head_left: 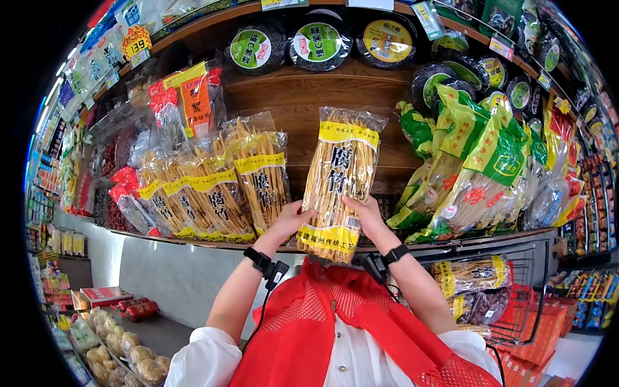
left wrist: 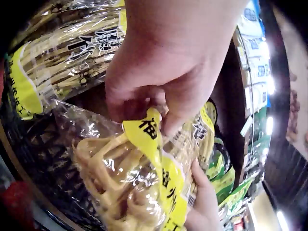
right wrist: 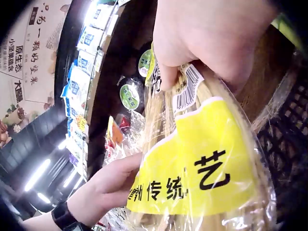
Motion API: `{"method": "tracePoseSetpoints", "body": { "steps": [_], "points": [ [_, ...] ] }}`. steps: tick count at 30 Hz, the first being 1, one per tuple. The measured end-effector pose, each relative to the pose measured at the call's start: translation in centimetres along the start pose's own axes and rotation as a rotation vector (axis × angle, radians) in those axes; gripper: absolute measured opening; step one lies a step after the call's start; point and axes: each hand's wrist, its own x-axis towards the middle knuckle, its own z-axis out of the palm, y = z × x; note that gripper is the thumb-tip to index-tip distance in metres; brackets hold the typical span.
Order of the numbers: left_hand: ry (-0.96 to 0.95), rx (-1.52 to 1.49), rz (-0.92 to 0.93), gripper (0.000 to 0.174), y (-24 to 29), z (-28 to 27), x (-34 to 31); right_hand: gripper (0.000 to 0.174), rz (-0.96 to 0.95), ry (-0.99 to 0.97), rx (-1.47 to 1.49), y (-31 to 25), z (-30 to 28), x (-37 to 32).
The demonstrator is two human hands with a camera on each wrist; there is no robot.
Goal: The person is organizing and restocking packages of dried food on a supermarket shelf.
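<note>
A clear bag of dried tofu sticks (head_left: 336, 171), with yellow bands at top and bottom, stands upright between both hands. My left hand (head_left: 293, 218) grips its left edge, with the thumb on the front. On the right edge my right hand (head_left: 365, 216) pinches it beside the barcode. In the left wrist view, the left hand (left wrist: 168, 72) holds the side of the bag above its folded stick ends. The right wrist view has the right hand (right wrist: 207, 43) curled over the bag's side, near the yellow band. Each hand's far fingers are partly hidden by the bag.
More tofu stick bags (head_left: 213, 197) stand in a row at left on the shelf. Green-and-yellow bags (head_left: 477, 161) lean at right. Round dark packs (head_left: 319, 42) line the back. A wire basket (head_left: 529, 303) with bags in it is at lower right.
</note>
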Motion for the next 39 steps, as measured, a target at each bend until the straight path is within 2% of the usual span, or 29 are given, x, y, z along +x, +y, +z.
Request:
{"method": "tracePoseSetpoints", "body": {
  "steps": [3,4,6,7,8,10,11,12,14,15,18,19,21,22,24,25,26,27,28,29,30,32,33,35,36,38,39],
  "points": [
    [0.157,0.071,0.04,0.028,0.6,0.0,0.4,0.028,-0.021,0.085,-0.093,-0.1,0.6,1.6],
    [0.155,0.069,0.035,0.028,0.1,-0.2,0.8,0.028,-0.016,0.087,-0.093,0.0,0.8,2.4],
    [0.301,0.083,0.075,0.027,-3.0,-0.7,2.7,0.034,-0.037,0.12,-0.175,0.8,0.9,4.2],
    [0.398,0.021,0.197,0.025,-6.9,-0.8,4.6,0.033,-0.09,0.121,-0.215,1.7,0.8,5.0],
    [0.394,0.022,0.188,0.025,-8.2,-0.8,4.9,0.033,-0.082,0.125,-0.212,2.8,0.9,5.3],
    [0.443,-0.04,0.022,0.023,-10.3,-0.7,5.7,0.032,-0.032,0.201,-0.369,5.2,0.8,6.0],
    [0.485,0.176,-0.045,0.021,-12.8,-1.1,7.0,0.03,0.031,0.224,-0.425,6.6,0.6,6.4],
    [0.477,0.176,-0.051,0.021,-14.8,-1.3,7.7,0.031,0.097,0.261,-0.434,8.6,0.2,6.8],
    [0.419,0.158,-0.191,0.017,-18.3,-1.6,8.6,0.031,0.122,0.331,-0.739,11.2,-0.3,7.1],
    [0.454,0.238,-0.11,0.016,-20.2,-1.8,9.1,0.03,0.099,0.334,-0.763,13.0,-1.0,7.7],
    [0.436,0.227,-0.228,0.015,-13.7,-1.0,6.1,0.028,0.059,0.286,-0.917,12.2,-0.5,7.5],
    [0.434,0.225,-0.238,0.015,-16.1,-1.2,6.4,0.029,0.028,0.252,-0.863,12.0,-0.6,7.2],
    [0.414,-0.152,-0.092,0.015,-21.6,-2.2,7.7,0.03,0.04,0.218,-0.866,11.4,-0.5,7.1],
    [0.42,-0.153,-0.097,0.015,-19.4,-2.3,6.9,0.032,0.046,0.185,-0.867,11.8,-0.7,7.2],
    [0.31,0.074,-0.21,0.015,-15.5,-2.7,5.4,0.032,0.0,0.214,-0.879,12.6,-0.6,7.7],
    [0.292,0.262,-0.157,0.022,-18.2,-3.7,6.5,0.033,0.038,0.225,-0.91,12.1,-0.2,7.7],
    [0.302,0.263,-0.157,0.022,-18.7,-4.3,6.7,0.033,0.074,0.234,-0.942,11.5,0.2,7.8],
    [0.219,0.356,-0.147,0.023,-17.3,-4.7,6.3,0.036,0.132,0.21,-0.821,10.8,0.5,7.8],
    [0.134,0.448,-0.138,0.024,-16.4,-5.0,6.0,0.036,0.129,0.2,-0.82,11.0,0.6,8.1],
    [0.122,0.431,-0.095,0.021,-15.8,-5.1,5.6,0.037,0.123,0.194,-0.652,11.2,0.6,8.3],
    [0.131,0.431,-0.098,0.021,-15.6,-5.1,5.6,0.038,0.118,0.187,-0.484,11.2,0.8,8.5],
    [0.18,0.477,-0.084,0.017,-15.4,-4.7,5.6,0.037,0.177,0.204,-0.49,10.9,0.8,9.3],
    [0.244,0.531,0.011,0.013,-16.6,-4.5,6.1,0.037,0.119,0.213,-0.439,10.7,1.0,9.6],
    [0.306,0.493,0.03,0.013,-13.8,-3.6,5.9,0.032,-0.017,0.246,-0.398,10.5,1.1,10.2],
    [0.366,0.452,0.053,0.014,-12.0,-3.3,5.8,0.028,-0.02,0.264,-0.387,8.8,1.9,10.1],
    [0.34,0.399,-0.003,0.013,-10.4,-3.1,6.4,0.024,-0.068,0.264,-0.366,7.2,2.2,10.6],
    [0.412,0.373,0.053,0.015,-10.0,-2.9,6.9,0.035,-0.07,0.241,-0.362,7.2,1.7,11.3]
  ]
}}
